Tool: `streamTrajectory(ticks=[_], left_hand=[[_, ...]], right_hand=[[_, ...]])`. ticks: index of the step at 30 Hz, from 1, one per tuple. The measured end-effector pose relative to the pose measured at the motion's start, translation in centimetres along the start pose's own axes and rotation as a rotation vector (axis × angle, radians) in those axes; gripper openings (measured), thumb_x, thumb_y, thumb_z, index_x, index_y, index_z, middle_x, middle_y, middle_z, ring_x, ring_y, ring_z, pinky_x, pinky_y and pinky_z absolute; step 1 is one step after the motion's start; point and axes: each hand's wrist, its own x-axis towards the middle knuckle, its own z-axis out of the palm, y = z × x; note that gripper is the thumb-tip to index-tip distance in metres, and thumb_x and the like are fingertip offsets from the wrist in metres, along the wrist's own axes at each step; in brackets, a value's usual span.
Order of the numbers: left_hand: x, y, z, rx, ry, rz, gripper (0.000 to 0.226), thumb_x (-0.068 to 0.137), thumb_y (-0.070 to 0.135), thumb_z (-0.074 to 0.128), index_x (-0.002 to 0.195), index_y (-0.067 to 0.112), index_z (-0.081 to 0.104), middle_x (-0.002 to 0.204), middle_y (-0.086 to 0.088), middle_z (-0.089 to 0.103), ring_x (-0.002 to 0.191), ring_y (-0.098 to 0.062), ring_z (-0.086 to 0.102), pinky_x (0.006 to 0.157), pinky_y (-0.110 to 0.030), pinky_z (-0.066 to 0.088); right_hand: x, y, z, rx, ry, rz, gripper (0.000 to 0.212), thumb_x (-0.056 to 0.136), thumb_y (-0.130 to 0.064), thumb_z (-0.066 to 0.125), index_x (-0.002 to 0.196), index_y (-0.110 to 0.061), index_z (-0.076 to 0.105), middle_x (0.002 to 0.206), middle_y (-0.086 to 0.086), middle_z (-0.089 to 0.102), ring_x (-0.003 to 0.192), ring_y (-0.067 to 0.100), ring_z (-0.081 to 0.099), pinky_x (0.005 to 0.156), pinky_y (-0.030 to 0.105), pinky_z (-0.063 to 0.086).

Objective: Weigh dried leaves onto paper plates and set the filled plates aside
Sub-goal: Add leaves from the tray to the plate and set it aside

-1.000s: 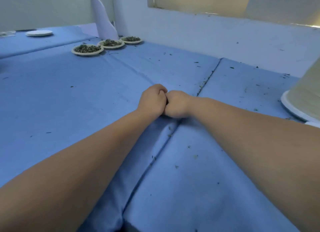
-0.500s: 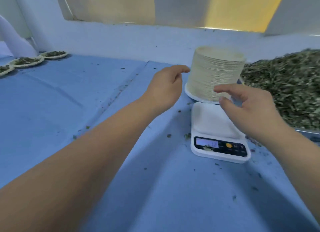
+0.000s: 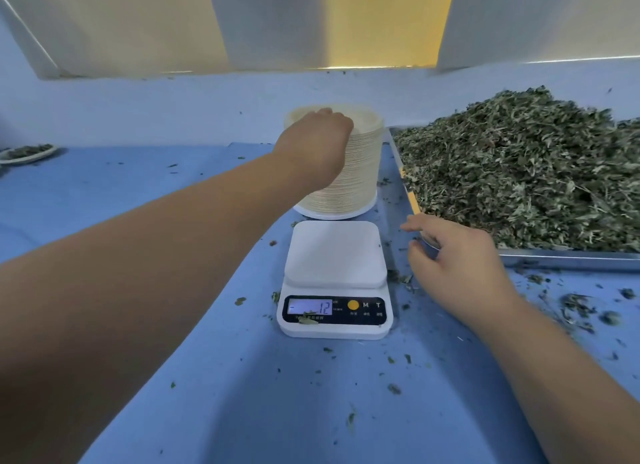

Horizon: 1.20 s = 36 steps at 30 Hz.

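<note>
Left hand (image 3: 317, 144) moved onto plate stack (image 3: 360, 172) top, grip unclear, right hand (image 3: 457, 273) fingers apart beside scale (image 3: 335, 255)

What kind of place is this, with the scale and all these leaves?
Probably a small workroom for portioning dried herbs or tea: a tray heaped with leaves, a scale and a stack of plates on a blue-covered table.

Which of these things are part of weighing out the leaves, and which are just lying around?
In use: plate stack, scale, dried-leaf pile, metal tray, filled plate at far left.
Lying about: loose leaf crumbs on the blue cloth.
</note>
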Motion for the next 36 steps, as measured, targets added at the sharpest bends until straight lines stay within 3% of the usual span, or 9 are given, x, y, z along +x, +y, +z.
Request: streamTrajectory(ticks=[5, 13, 18, 21, 23, 27, 30, 34, 36], left_hand=[[0.4, 0.1, -0.3, 0.082, -0.011, 0.0, 0.025, 0.092, -0.001, 0.044, 0.111, 0.01, 0.057, 0.099, -0.006, 0.046, 0.088, -0.029, 0.049, 0.071, -0.039, 0.039], [0.6, 0.6, -1.4, 0.057, 0.024, -0.044, 0.026, 0.093, 0.001, 0.041, 0.112, 0.008, 0.059, 0.079, -0.003, 0.046, 0.079, -0.029, 0.051, 0.065, -0.036, 0.037], [0.0, 0.5, -1.4, -0.051, 0.157, -0.022, 0.031, 0.091, -0.005, 0.041, 0.117, 0.005, 0.055, 0.102, -0.012, 0.056, 0.086, -0.029, 0.05, 0.071, -0.039, 0.038], [-0.7, 0.7, -1.4, -0.126, 0.233, 0.016, 0.037, 0.09, -0.006, 0.04, 0.123, 0.005, 0.054, 0.113, -0.015, 0.056, 0.094, -0.03, 0.05, 0.087, -0.041, 0.041], [-1.4, 0.9, -1.1, -0.157, 0.25, 0.039, 0.04, 0.09, -0.007, 0.037, 0.125, 0.005, 0.053, 0.115, -0.015, 0.056, 0.097, -0.034, 0.051, 0.097, -0.045, 0.038], [-3.0, 1.6, -0.6, -0.242, 0.247, 0.103, 0.043, 0.09, -0.008, 0.038, 0.129, 0.002, 0.052, 0.119, -0.017, 0.055, 0.099, -0.036, 0.051, 0.085, -0.046, 0.043], [-3.8, 2.0, -0.7, -0.249, 0.232, 0.164, 0.045, 0.09, -0.009, 0.04, 0.131, 0.001, 0.052, 0.122, -0.019, 0.056, 0.105, -0.035, 0.051, 0.084, -0.04, 0.041], [-4.8, 3.0, -0.9, -0.249, 0.253, 0.236, 0.039, 0.095, -0.005, 0.04, 0.13, 0.003, 0.056, 0.123, -0.017, 0.057, 0.104, -0.034, 0.054, 0.083, -0.039, 0.039], [-5.6, 3.5, -1.1, -0.269, 0.243, 0.285, 0.041, 0.093, -0.007, 0.041, 0.131, 0.002, 0.056, 0.123, -0.017, 0.057, 0.104, -0.035, 0.054, 0.084, -0.039, 0.04]], right_hand=[[0.1, -0.1, -0.1, 0.014, -0.017, -0.021, 0.029, 0.093, -0.02, 0.057, 0.12, -0.026, 0.067, 0.125, -0.008, 0.068, 0.039, 0.01, 0.047, 0.049, 0.021, 0.043], [0.1, -0.1, -0.2, 0.026, -0.024, 0.012, 0.029, 0.095, -0.021, 0.058, 0.121, -0.029, 0.066, 0.12, -0.006, 0.069, 0.034, 0.009, 0.042, 0.045, 0.028, 0.049], [0.1, 0.2, 0.1, 0.056, -0.016, 0.037, 0.033, 0.094, -0.023, 0.056, 0.124, -0.034, 0.065, 0.091, 0.012, 0.074, 0.034, 0.011, 0.041, 0.043, 0.029, 0.049], [0.2, 0.2, 0.3, 0.076, 0.006, 0.037, 0.035, 0.093, -0.023, 0.056, 0.124, -0.037, 0.064, 0.074, 0.006, 0.069, 0.041, 0.014, 0.047, 0.043, 0.024, 0.045], [0.1, 0.3, 0.3, 0.129, 0.037, 0.071, 0.035, 0.093, -0.02, 0.057, 0.122, -0.038, 0.065, 0.084, -0.001, 0.069, 0.047, 0.012, 0.053, 0.043, 0.018, 0.044], [0.2, 0.0, 0.2, 0.305, 0.15, 0.145, 0.032, 0.092, -0.016, 0.059, 0.113, -0.038, 0.068, 0.104, -0.026, 0.069, 0.09, 0.006, 0.064, 0.067, 0.003, 0.045], [0.4, -0.2, 0.2, 0.432, 0.192, 0.161, 0.032, 0.092, -0.012, 0.06, 0.107, -0.039, 0.068, 0.105, -0.029, 0.07, 0.102, -0.004, 0.066, 0.086, 0.018, 0.05], [0.4, -0.2, 0.2, 0.538, 0.197, 0.163, 0.031, 0.093, -0.018, 0.058, 0.111, -0.042, 0.062, 0.104, -0.025, 0.073, 0.093, -0.001, 0.069, 0.074, 0.021, 0.055], [0.7, -0.3, 0.1, 0.673, 0.217, 0.23, 0.026, 0.092, -0.027, 0.058, 0.114, -0.039, 0.061, 0.103, -0.014, 0.076, 0.095, 0.006, 0.072, 0.081, 0.03, 0.055]])
